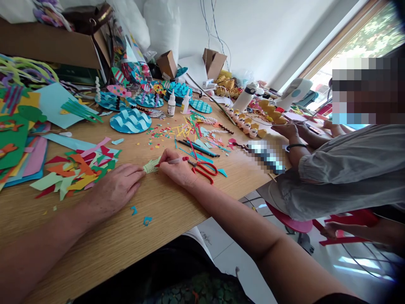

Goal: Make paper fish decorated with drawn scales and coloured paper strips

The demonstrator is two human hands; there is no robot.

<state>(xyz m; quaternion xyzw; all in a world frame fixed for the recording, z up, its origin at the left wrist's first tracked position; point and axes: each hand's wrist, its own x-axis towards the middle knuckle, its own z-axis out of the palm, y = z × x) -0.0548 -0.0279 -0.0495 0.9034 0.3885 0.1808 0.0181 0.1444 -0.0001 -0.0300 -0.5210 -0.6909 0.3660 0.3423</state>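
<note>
1 flat left hand [115,185] touches green paper [151,165], 1 right hand [177,171] grips a pen [174,161], inside the table edge [152,245].

1. Lit by daylight from the upper-right window [360,46], near white in places.
2. Reflected as white streaks on the floor [360,260].
3. Softly shadowed on the table [104,240] beneath the left hand [114,188].
4. Dark and stretched toward the right corners.
5. Pixelated over another person's head [367,90]; perhaps slightly soft at the table's far end.

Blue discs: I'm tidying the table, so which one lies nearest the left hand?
The wavy blue disc just beyond the left hand. It bears no standing fish, and the other discs all lie farther back.
</note>
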